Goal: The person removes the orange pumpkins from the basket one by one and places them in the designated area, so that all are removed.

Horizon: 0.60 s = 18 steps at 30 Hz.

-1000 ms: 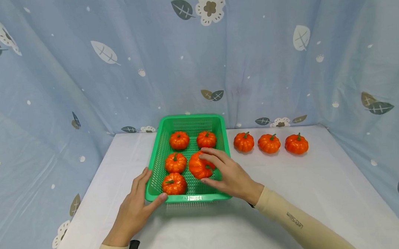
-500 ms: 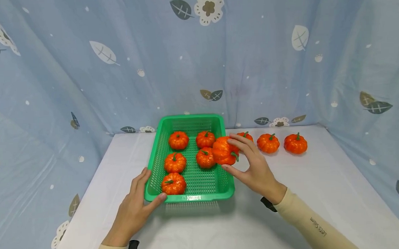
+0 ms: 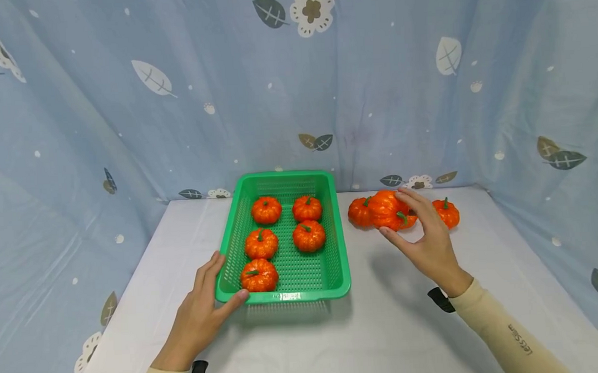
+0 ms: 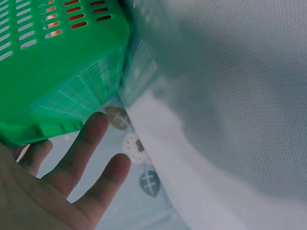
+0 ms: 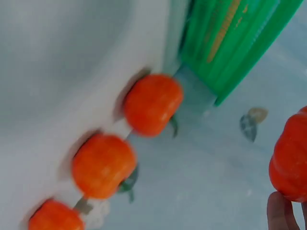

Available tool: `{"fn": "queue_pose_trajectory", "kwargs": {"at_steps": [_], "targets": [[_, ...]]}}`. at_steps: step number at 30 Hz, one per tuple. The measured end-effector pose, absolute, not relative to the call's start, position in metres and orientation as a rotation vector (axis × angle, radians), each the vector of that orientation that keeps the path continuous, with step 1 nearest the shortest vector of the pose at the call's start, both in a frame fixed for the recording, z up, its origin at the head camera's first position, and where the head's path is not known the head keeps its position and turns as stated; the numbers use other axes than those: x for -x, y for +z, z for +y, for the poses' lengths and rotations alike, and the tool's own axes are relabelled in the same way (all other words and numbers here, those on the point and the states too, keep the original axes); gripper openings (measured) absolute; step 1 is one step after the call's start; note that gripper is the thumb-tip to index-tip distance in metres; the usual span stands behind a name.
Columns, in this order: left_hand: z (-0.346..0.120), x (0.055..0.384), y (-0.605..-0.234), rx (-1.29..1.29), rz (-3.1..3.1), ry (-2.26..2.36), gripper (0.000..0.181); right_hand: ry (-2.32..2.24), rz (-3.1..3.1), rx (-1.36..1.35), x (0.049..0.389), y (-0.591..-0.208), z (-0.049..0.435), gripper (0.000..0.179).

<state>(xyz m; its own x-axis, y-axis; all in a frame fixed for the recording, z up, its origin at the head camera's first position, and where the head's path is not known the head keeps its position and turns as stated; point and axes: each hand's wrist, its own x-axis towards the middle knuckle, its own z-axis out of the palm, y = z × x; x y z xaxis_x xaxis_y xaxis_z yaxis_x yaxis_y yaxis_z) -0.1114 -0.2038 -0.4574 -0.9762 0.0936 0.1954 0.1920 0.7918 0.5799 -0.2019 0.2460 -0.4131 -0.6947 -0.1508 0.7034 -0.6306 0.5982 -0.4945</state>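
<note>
In the head view, my right hand (image 3: 427, 242) pinches a small orange pumpkin (image 3: 386, 209) between thumb and fingertips. It is held above the table, in front of a row of similar pumpkins, and covers most of the middle one. The held pumpkin (image 5: 291, 158) also shows at the right edge of the right wrist view. My left hand (image 3: 196, 313) rests at the near left corner of a green plastic basket (image 3: 343, 251), its thumb on the front rim. In the left wrist view its fingers (image 4: 79, 148) are fairly straight beside the basket wall. Several pumpkins (image 3: 308, 236) sit inside the basket.
Right of the basket stand a left pumpkin (image 3: 360, 211) and a right pumpkin (image 3: 448, 213), with the middle pumpkin (image 5: 103, 165) between them in the right wrist view. A white cloth covers the table (image 3: 306, 342). A patterned blue curtain (image 3: 255, 99) hangs close behind.
My right hand has carried the pumpkin up out of the basket and rightward to the row on the table. The left hand and the basket have stayed in place.
</note>
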Motion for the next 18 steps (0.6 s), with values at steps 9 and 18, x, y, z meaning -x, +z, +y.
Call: {"fn": "queue_pose_trajectory", "kwargs": {"at_steps": [9, 18], "targets": [[-0.203, 0.113, -0.457, 0.225, -2.823, -0.935, 0.086, 0.872, -2.214, -0.445, 0.212, -0.414, 0.305, 0.087], [-0.202, 0.112, -0.456, 0.212, -2.829, -0.933, 0.086, 0.834, -2.281, -0.172, 0.216, -0.424, 0.365, 0.079]]}}
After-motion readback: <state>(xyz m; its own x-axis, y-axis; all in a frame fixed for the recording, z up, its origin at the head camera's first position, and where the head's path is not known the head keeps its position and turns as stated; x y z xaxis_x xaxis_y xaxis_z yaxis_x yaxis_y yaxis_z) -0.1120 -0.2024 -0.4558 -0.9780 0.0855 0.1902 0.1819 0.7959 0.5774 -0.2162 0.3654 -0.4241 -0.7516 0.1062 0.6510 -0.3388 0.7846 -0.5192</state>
